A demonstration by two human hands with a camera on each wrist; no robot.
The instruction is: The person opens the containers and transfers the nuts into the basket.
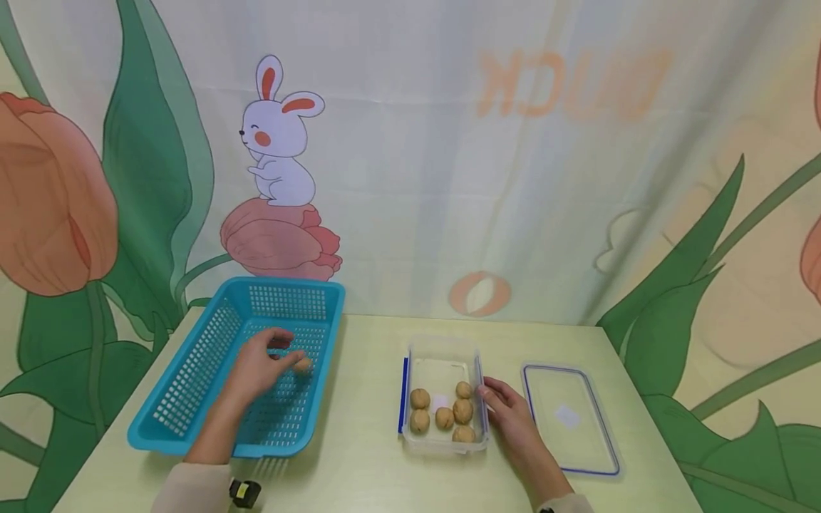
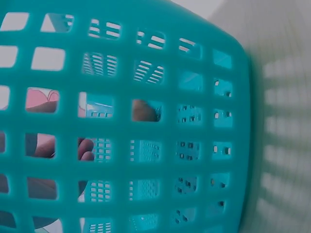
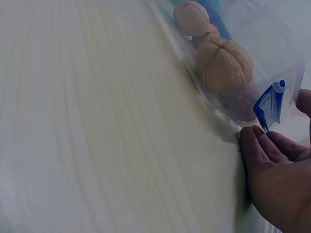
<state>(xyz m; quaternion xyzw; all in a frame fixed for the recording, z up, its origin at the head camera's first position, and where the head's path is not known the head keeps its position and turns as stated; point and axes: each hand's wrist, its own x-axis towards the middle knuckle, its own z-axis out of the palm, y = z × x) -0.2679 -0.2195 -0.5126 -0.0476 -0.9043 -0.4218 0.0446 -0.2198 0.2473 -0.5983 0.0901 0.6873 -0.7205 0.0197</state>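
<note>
My left hand [image 1: 259, 363] reaches over the blue plastic basket [image 1: 333, 313], its thumb and fingers apart. A walnut [image 1: 302, 365] shows just past the thumb tip inside the basket. Through the basket's holes in the left wrist view, that walnut [image 2: 145, 110] appears apart from the fingertips [image 2: 85, 148]. Several walnuts [image 1: 462, 411] lie in the near part of a clear plastic box [image 1: 442, 447]. Beside the box's right wall is my right hand [image 1: 509, 413]. Its fingertips [image 3: 248, 131] lie right at the blue latch [image 3: 272, 104], fingers fairly straight.
To the right of the box lies its clear lid [image 1: 593, 442] with a blue seal. Everything stands on a pale wooden table [image 1: 359, 427]. A printed curtain [image 1: 410, 178] hangs behind the table's far edge.
</note>
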